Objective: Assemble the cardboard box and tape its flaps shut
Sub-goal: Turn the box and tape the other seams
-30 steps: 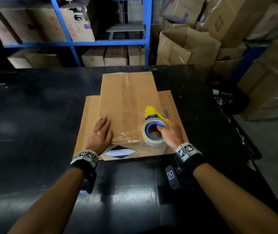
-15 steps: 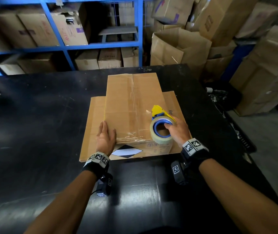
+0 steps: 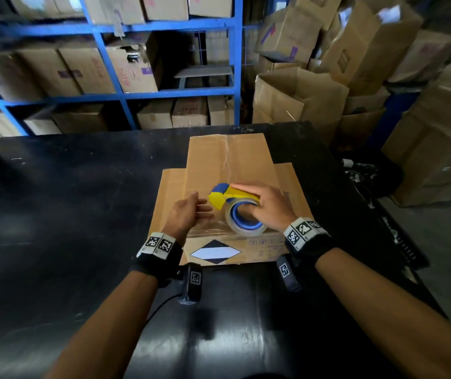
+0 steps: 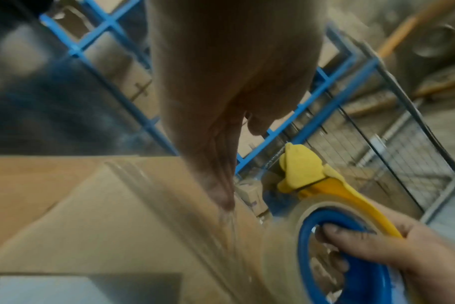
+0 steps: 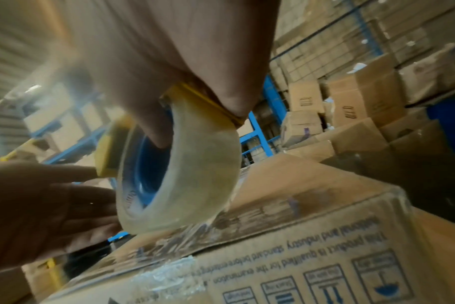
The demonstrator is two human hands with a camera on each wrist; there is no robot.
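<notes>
Warehouse shelving in blue steel (image 3: pixel 109 64), stacked with cartons, fills the background, and more brown cartons are piled at far right. In front of it stands a black glossy desk (image 3: pixel 54 201), bare on its left side.

At the desk's centre lies the cardboard box (image 3: pixel 232 165), flat rather than standing square. Its long axis runs straight away from the person, with side flaps spread left and right beneath the top panel. A strip of clear tape already runs down the middle seam. The near edge carries a black and white diamond label (image 3: pixel 214 253) and printed handling symbols.

Above the near end of the box, left of its seam, is the left hand (image 3: pixel 188 214). It is released, fingers straight and spread, pointing right toward the tape, holding nothing. Whether it touches the cardboard cannot be told.

Just beside it on the right, the right hand (image 3: pixel 268 203) grasps a tape dispenser (image 3: pixel 235 206), a yellow cutter on a blue core with a clear roll. The thumb hooks inside the core and the fingers lie over the yellow arm. The roll's lower rim rests on the box's near edge.

Judging from this, the next move draws tape along the seam, away from the body, with the right hand leading.
</notes>
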